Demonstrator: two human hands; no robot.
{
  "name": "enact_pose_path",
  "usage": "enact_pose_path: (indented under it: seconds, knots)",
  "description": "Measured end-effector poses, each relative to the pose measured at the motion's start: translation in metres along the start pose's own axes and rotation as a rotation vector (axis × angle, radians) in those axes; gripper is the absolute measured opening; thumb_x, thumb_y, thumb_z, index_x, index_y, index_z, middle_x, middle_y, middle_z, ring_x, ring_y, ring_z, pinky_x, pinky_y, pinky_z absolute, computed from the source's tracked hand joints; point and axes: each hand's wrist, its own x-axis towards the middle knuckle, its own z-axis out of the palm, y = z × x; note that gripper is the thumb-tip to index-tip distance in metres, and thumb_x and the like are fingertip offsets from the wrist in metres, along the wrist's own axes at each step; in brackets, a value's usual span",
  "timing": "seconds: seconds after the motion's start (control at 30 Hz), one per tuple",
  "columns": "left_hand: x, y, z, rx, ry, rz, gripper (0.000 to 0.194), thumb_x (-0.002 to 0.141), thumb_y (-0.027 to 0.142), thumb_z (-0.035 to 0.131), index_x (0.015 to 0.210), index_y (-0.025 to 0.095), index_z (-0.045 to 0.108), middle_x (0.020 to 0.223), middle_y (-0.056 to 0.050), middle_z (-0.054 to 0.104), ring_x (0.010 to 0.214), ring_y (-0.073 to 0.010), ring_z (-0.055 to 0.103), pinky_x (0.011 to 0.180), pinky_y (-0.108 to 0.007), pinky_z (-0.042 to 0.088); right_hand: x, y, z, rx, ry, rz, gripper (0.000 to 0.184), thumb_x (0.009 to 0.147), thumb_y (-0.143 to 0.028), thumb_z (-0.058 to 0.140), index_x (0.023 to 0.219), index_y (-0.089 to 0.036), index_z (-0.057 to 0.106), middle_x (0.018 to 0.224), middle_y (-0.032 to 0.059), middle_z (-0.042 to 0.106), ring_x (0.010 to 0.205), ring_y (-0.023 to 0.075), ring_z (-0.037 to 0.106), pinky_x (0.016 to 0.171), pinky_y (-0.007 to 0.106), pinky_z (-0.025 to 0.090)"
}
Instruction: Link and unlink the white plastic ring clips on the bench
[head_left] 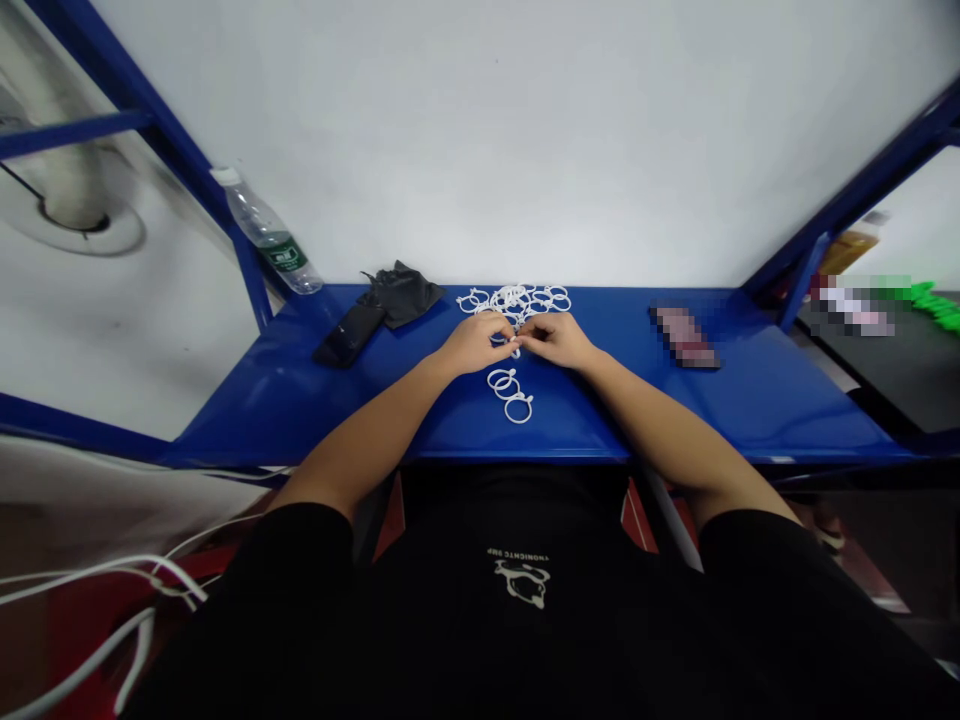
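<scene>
My left hand [478, 343] and my right hand [555, 340] meet above the blue table [585, 410], fingertips pinched together. Between them is a white plastic curtain ring [515, 352], mostly hidden by the fingers. Just beyond my hands lies a heap of similar white rings [517, 296], each with a small eyelet where it can be made out. Closer to me, a few loose rings [517, 408] rest flat on the table, two of them overlapping.
Left of my hands lie a black phone [349, 335] and a crumpled black bag [405, 294]. A water bottle [270, 240] leans by the blue frame. At right lies a blurred-out phone-like object [684, 336]. A white wall [510, 150] stands behind the table.
</scene>
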Motion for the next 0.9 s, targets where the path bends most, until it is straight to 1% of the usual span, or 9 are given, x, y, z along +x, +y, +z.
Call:
enact_pose_path:
  seconds: [0.1, 0.17, 0.23, 0.33, 0.4, 0.47, 0.63, 0.8, 0.9]
  knots:
    - [0.0, 0.002, -0.003, 0.0, -0.055, 0.02, 0.015, 0.103, 0.032, 0.074, 0.09, 0.023, 0.073, 0.098, -0.005, 0.079, 0.097, -0.0213, 0.074, 0.092, -0.039, 0.06, 0.001, 0.009, -0.006, 0.009, -0.002, 0.035, 0.053, 0.095, -0.073, 0.075, 0.092, -0.021, 0.076, 0.082, 0.0043, 0.077, 0.071, 0.017, 0.064, 0.069, 0.03, 0.047]
    - [0.0, 0.006, -0.005, -0.007, -0.082, 0.026, 0.014, 0.102, 0.032, 0.074, 0.091, 0.024, 0.074, 0.097, -0.004, 0.079, 0.094, -0.0207, 0.074, 0.09, -0.038, 0.059, 0.002, 0.015, -0.01, -0.002, -0.021, 0.061, 0.059, 0.092, -0.079, 0.076, 0.094, -0.02, 0.078, 0.084, 0.0044, 0.077, 0.073, 0.0172, 0.064, 0.069, 0.03, 0.047]
    - [-0.001, 0.01, -0.006, -0.01, -0.113, 0.034, 0.01, 0.101, 0.029, 0.074, 0.093, 0.024, 0.075, 0.098, -0.004, 0.079, 0.094, -0.0205, 0.074, 0.089, -0.037, 0.059, 0.003, 0.018, -0.015, -0.031, -0.033, 0.093, 0.06, 0.096, -0.079, 0.071, 0.099, -0.019, 0.08, 0.09, 0.0062, 0.08, 0.077, 0.0185, 0.067, 0.073, 0.031, 0.048]
    - [-0.002, 0.018, -0.006, -0.009, -0.183, 0.055, 0.007, 0.1, 0.027, 0.073, 0.095, 0.023, 0.077, 0.1, -0.004, 0.08, 0.096, -0.0212, 0.075, 0.091, -0.037, 0.059, 0.005, 0.02, -0.017, -0.152, -0.006, 0.177, 0.051, 0.106, -0.066, 0.063, 0.107, -0.019, 0.082, 0.103, 0.0093, 0.082, 0.087, 0.0219, 0.07, 0.079, 0.034, 0.051]
    - [-0.003, 0.023, -0.003, -0.009, -0.238, 0.064, 0.009, 0.1, 0.028, 0.073, 0.098, 0.024, 0.08, 0.103, -0.004, 0.081, 0.099, -0.0221, 0.075, 0.094, -0.037, 0.059, 0.004, 0.022, -0.016, -0.265, 0.003, 0.235, 0.038, 0.104, -0.055, 0.068, 0.112, -0.02, 0.082, 0.111, 0.0108, 0.082, 0.094, 0.0245, 0.071, 0.082, 0.035, 0.053]
    - [-0.003, 0.027, 0.0, -0.002, -0.289, 0.065, 0.01, 0.1, 0.03, 0.074, 0.102, 0.025, 0.082, 0.106, -0.004, 0.082, 0.102, -0.0228, 0.076, 0.096, -0.037, 0.059, 0.003, 0.024, -0.012, -0.35, -0.029, 0.271, 0.031, 0.1, -0.046, 0.074, 0.117, -0.021, 0.082, 0.117, 0.0119, 0.081, 0.098, 0.0263, 0.071, 0.083, 0.036, 0.054]
    - [-0.004, 0.036, 0.005, 0.004, -0.383, 0.079, 0.011, 0.1, 0.031, 0.076, 0.103, 0.026, 0.086, 0.108, -0.004, 0.082, 0.098, -0.0217, 0.077, 0.089, -0.034, 0.058, 0.002, 0.028, -0.006, -0.414, -0.115, 0.276, 0.021, 0.099, -0.031, 0.072, 0.116, -0.024, 0.082, 0.118, 0.0112, 0.079, 0.097, 0.0253, 0.071, 0.082, 0.035, 0.054]
    - [-0.004, 0.041, 0.002, 0.001, -0.394, 0.074, 0.012, 0.099, 0.032, 0.078, 0.102, 0.025, 0.086, 0.102, -0.003, 0.083, 0.087, -0.019, 0.076, 0.08, -0.031, 0.055, 0.004, 0.022, -0.006, -0.436, -0.148, 0.281, 0.018, 0.101, -0.027, 0.068, 0.109, -0.022, 0.083, 0.114, 0.0116, 0.078, 0.098, 0.0252, 0.07, 0.083, 0.035, 0.054]
    - [-0.004, 0.043, 0.001, -0.008, -0.405, 0.044, 0.015, 0.098, 0.035, 0.078, 0.103, 0.024, 0.086, 0.098, -0.003, 0.083, 0.085, -0.0177, 0.075, 0.079, -0.029, 0.054, 0.005, 0.016, -0.007, -0.442, -0.164, 0.317, 0.019, 0.102, -0.03, 0.068, 0.112, -0.022, 0.082, 0.118, 0.0117, 0.078, 0.102, 0.0259, 0.071, 0.086, 0.035, 0.053]
